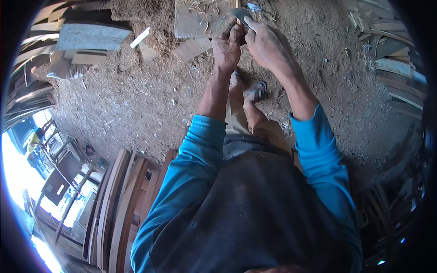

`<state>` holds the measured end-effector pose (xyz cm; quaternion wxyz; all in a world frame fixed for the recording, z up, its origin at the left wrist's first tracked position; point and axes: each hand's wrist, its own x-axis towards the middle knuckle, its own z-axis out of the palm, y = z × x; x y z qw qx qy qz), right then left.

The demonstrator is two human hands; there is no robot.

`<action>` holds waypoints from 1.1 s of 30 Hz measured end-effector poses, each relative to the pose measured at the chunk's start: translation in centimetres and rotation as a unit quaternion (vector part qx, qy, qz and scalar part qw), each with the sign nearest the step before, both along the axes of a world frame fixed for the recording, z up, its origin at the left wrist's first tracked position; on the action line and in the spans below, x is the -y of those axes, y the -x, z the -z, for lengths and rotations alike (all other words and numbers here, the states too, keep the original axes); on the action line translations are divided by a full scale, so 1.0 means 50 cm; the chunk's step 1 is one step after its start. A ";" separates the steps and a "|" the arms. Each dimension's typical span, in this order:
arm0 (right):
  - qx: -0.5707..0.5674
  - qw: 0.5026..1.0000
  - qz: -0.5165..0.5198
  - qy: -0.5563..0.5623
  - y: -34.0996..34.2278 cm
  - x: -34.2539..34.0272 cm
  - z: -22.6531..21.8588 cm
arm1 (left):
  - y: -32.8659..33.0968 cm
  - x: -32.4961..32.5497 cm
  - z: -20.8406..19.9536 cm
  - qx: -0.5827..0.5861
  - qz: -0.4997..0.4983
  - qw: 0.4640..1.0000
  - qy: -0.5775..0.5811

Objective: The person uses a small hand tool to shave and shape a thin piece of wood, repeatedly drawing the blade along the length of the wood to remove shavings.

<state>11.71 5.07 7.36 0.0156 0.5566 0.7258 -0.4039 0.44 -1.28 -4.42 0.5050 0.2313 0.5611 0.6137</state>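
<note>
Both my hands are together at the top of the view, arms stretched out in front of me. My left hand [227, 45] is closed around a thin light wooden stick [238, 3], whose far end points away from me. Most of the stick is hidden by my fingers. My right hand [267, 44] is closed too, right beside the left, with a dark grey flat piece [241, 15] at its fingertips. That piece lies against the stick; whether it is sandpaper or a blade I cannot tell.
A flat board [186, 22] with curled shavings lies beyond my left hand, and a wood offcut [191, 49] beside it. Stacked planks [91, 37] stand at the far left, more timber [396, 68] at the right, and long boards [120, 200] at the near left. Sawdust covers the ground [150, 104].
</note>
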 end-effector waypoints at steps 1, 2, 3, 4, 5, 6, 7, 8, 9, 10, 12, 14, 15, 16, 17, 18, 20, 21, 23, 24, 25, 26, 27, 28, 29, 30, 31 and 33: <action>0.002 1.000 0.006 -0.011 -0.010 0.013 0.002 | -0.003 0.004 -0.007 -0.002 0.006 1.000 -0.007; 0.004 1.000 0.014 -0.022 -0.014 0.021 0.008 | -0.006 0.008 -0.017 0.001 0.002 1.000 0.002; -0.003 0.998 0.011 -0.068 -0.016 0.017 0.041 | -0.013 0.010 -0.027 0.003 -0.002 1.000 0.012; -0.010 0.997 0.012 -0.077 -0.015 0.014 0.047 | -0.017 0.008 -0.031 0.007 -0.008 1.000 0.018; -0.016 0.996 0.012 -0.086 -0.014 0.012 0.051 | -0.013 0.014 -0.019 0.019 -0.005 1.000 0.005; -0.023 0.995 0.012 -0.095 -0.012 0.011 0.055 | -0.011 0.016 -0.010 0.015 0.000 1.000 0.013; -0.025 0.994 0.013 -0.110 -0.008 0.007 0.064 | -0.008 0.011 -0.010 0.007 0.006 1.000 0.019; -0.027 0.992 0.015 -0.124 -0.003 0.002 0.080 | -0.007 0.007 -0.009 -0.002 0.013 1.000 0.025; -0.029 0.990 0.017 -0.140 0.002 -0.005 0.091 | -0.008 0.011 -0.011 -0.028 0.019 0.999 0.024; -0.021 0.993 0.025 -0.111 0.012 -0.018 0.086 | -0.005 0.010 -0.013 -0.007 0.016 1.000 0.019; -0.007 0.997 0.048 -0.054 0.027 -0.049 0.070 | -0.003 0.010 -0.017 0.033 0.017 0.999 0.011; -0.041 0.990 0.005 -0.138 0.016 -0.066 0.076 | -0.001 0.008 -0.018 0.032 0.037 0.999 0.001; -0.053 0.988 -0.011 -0.142 0.011 -0.080 0.074 | 0.000 0.008 -0.019 0.031 0.047 0.998 -0.003; -0.064 0.987 -0.027 -0.143 0.007 -0.084 0.070 | 0.000 0.009 -0.017 0.025 0.053 0.998 -0.004; -0.078 0.984 -0.029 -0.158 0.004 -0.084 0.072 | 0.001 0.008 -0.015 0.018 0.058 0.998 -0.004; -0.092 0.980 -0.031 -0.174 0.000 -0.082 0.073 | 0.002 0.009 -0.013 0.012 0.063 0.998 -0.005; -0.103 0.983 -0.015 -0.154 -0.011 -0.082 0.068 | 0.002 0.006 -0.032 0.018 0.074 0.997 0.002; -0.100 0.988 0.004 -0.116 -0.021 -0.077 0.062 | 0.003 0.006 -0.035 0.016 0.077 0.997 0.003; -0.103 0.993 0.037 -0.038 -0.032 -0.061 0.051 | 0.011 0.008 -0.038 -0.013 0.087 0.996 -0.004; -0.097 0.994 0.046 -0.038 -0.038 -0.042 0.039 | 0.013 0.007 -0.036 -0.004 0.081 0.997 -0.009; -0.090 0.994 0.054 -0.037 -0.046 -0.013 0.021 | 0.012 0.009 -0.031 0.006 0.075 0.997 -0.011; -0.080 0.994 0.061 -0.036 -0.054 0.011 0.003 | 0.009 0.009 -0.029 0.017 0.068 0.997 -0.016; -0.098 0.991 0.060 -0.064 -0.059 0.045 0.009 | 0.009 0.011 -0.027 0.001 0.065 0.998 -0.016; -0.111 0.987 0.060 -0.094 -0.066 0.079 0.018 | 0.004 0.009 -0.027 -0.012 0.065 0.998 -0.019; -0.101 0.991 0.071 -0.041 -0.066 0.098 0.014 | 0.003 0.009 -0.028 -0.028 0.062 0.997 -0.021; -0.103 0.991 0.064 -0.065 -0.067 0.112 0.027 | 0.003 0.009 -0.028 -0.045 0.059 0.997 -0.022; -0.103 0.989 0.059 -0.086 -0.066 0.130 0.040 | 0.003 0.011 -0.027 -0.069 0.061 0.996 -0.016; -0.090 0.991 0.061 -0.077 -0.061 0.137 0.057 | 0.004 0.014 -0.025 -0.115 0.065 0.991 -0.004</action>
